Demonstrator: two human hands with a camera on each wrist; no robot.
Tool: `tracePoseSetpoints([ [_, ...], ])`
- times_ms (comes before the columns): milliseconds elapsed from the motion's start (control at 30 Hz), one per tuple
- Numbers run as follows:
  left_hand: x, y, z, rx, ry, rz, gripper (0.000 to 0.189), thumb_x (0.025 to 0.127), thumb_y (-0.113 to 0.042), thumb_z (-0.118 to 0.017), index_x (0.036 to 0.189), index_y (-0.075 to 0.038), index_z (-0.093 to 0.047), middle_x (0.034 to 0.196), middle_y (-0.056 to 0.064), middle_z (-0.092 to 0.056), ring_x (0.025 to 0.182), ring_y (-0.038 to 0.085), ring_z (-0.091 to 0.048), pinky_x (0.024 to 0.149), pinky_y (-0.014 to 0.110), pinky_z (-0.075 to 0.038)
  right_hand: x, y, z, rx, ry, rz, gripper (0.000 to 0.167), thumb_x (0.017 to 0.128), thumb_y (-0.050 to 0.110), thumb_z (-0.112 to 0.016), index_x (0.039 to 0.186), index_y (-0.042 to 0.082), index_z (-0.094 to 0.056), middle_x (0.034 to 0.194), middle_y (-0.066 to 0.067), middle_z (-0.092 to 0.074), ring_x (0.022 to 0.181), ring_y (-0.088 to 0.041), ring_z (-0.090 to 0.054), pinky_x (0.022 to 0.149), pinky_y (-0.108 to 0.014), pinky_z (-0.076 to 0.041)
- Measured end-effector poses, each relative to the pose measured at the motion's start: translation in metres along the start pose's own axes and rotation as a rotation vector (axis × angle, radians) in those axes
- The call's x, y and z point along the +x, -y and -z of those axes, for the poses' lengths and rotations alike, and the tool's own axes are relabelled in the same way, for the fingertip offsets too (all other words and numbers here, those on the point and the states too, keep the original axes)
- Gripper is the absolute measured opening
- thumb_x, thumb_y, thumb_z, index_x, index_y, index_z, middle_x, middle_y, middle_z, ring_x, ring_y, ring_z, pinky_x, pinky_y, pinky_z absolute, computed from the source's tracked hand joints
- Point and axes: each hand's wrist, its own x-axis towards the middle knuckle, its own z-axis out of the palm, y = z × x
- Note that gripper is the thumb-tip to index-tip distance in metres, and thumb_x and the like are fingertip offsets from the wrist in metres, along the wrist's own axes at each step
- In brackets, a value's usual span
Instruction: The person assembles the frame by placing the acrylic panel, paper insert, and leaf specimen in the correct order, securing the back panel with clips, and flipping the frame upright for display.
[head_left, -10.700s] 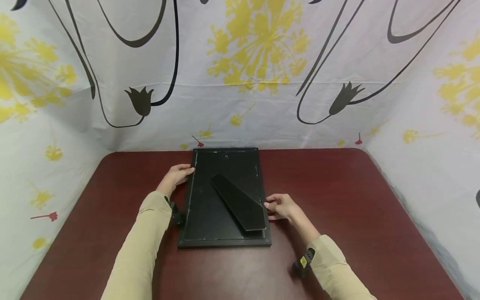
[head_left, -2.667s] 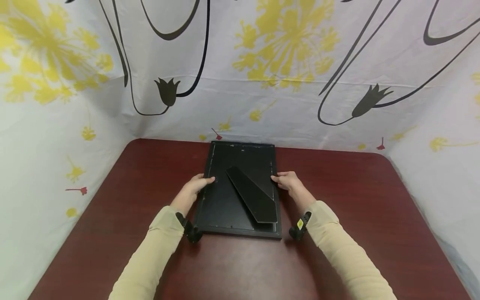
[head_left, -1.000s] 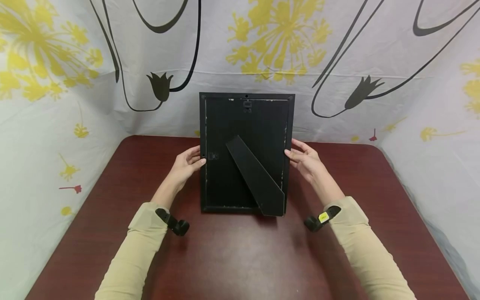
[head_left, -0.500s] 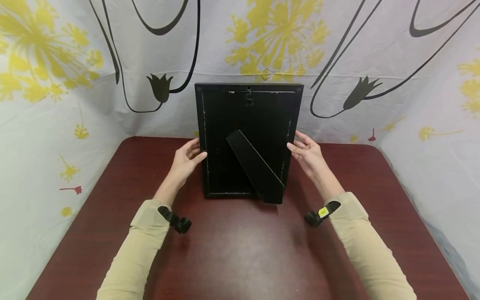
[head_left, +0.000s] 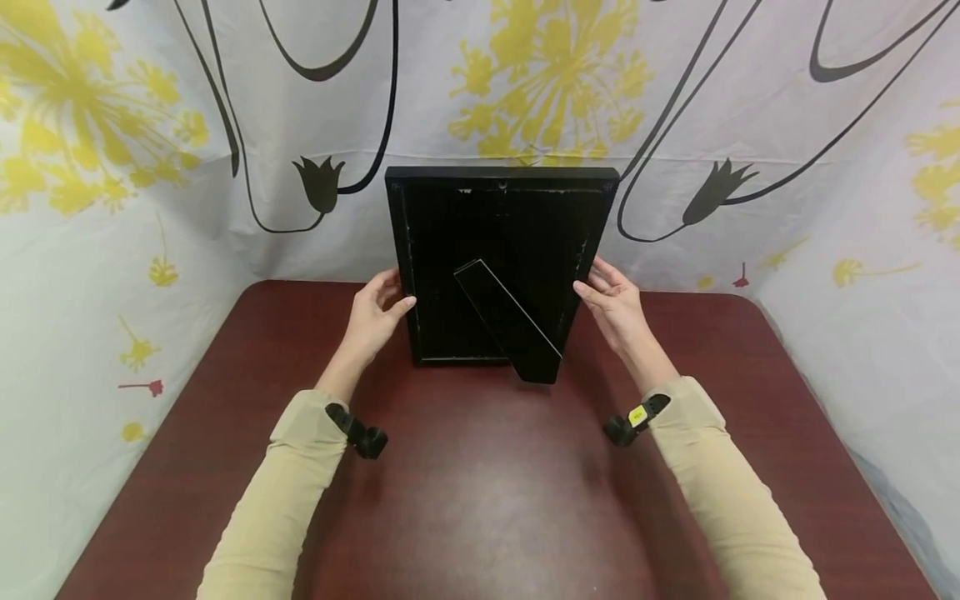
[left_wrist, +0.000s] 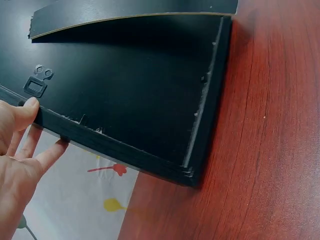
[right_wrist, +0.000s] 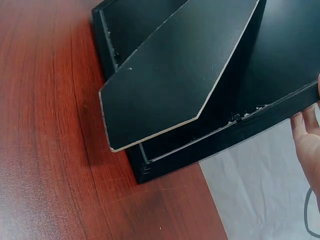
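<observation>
A black picture frame (head_left: 450, 225) stands raised toward the back of the table, its back facing me. Its easel leg (head_left: 513, 325) slants down to the right and stands out from the backing, as the right wrist view also shows. My left hand (head_left: 372, 317) grips the frame's left side, thumb on the back and fingers behind the edge. With my right hand (head_left: 618, 312) I hold the opposite side in the same way. A small metal hanger (left_wrist: 36, 86) lies near the left thumb in the left wrist view. The picture side is hidden.
The reddish-brown table (head_left: 480, 500) has rounded far corners. White cloth (head_left: 247, 192) printed with yellow flowers and dark stems hangs close behind it and along both sides. A black wrist camera (head_left: 367, 437) is strapped to each sleeve.
The frame lay flat with both hands at its sides; it has since been raised upright. Over the last second its lower edge moved away from me and its top tilted nearer.
</observation>
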Motion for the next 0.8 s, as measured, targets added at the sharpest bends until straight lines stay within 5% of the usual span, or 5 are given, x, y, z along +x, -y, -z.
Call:
tracePoseSetpoints([
  [333,0.008,0.01,-0.003,0.057,-0.012,-0.046,0.05,0.088,-0.002,-0.057,0.134,0.0,-0.039,0.132,0.019,-0.045,0.123,0.031,-0.044,0.106,0.042,-0.039,0.009,-0.005,0.003,-0.012,0.012,0.031,0.044,0.079,-0.018,-0.056,0.107,0.015,-0.064,0.099,0.0,-0.07,0.092,-0.009,-0.064,0.079,-0.02,-0.055],
  [533,0.007,0.01,-0.002,0.071,-0.005,-0.047,0.051,0.089,-0.007,-0.057,0.135,0.0,-0.037,0.135,0.019,-0.043,0.125,0.031,-0.043,0.105,0.043,-0.04,0.011,-0.004,0.002,-0.058,-0.018,0.0,0.051,0.082,-0.015,-0.055,0.129,0.006,-0.049,0.101,0.002,-0.068,0.095,-0.007,-0.063,0.081,-0.018,-0.053],
  [667,0.005,0.01,0.002,0.078,0.012,-0.088,0.053,0.089,-0.011,-0.058,0.136,0.0,-0.036,0.133,0.022,-0.043,0.123,0.034,-0.044,0.107,0.043,-0.037,0.011,-0.003,0.0,-0.193,-0.069,-0.068,0.058,0.086,-0.002,-0.058,0.139,0.001,-0.034,0.109,0.006,-0.06,0.1,-0.004,-0.057,0.09,-0.019,-0.048],
  [800,0.002,0.01,0.003,0.085,0.014,-0.107,0.053,0.088,-0.013,-0.059,0.135,-0.001,-0.038,0.131,0.022,-0.045,0.121,0.034,-0.045,0.106,0.045,-0.038,0.004,-0.007,0.004,-0.441,-0.136,-0.177,0.042,0.088,0.015,-0.061,0.125,0.006,-0.045,0.106,0.008,-0.051,0.096,-0.001,-0.055,0.094,-0.022,-0.047],
])
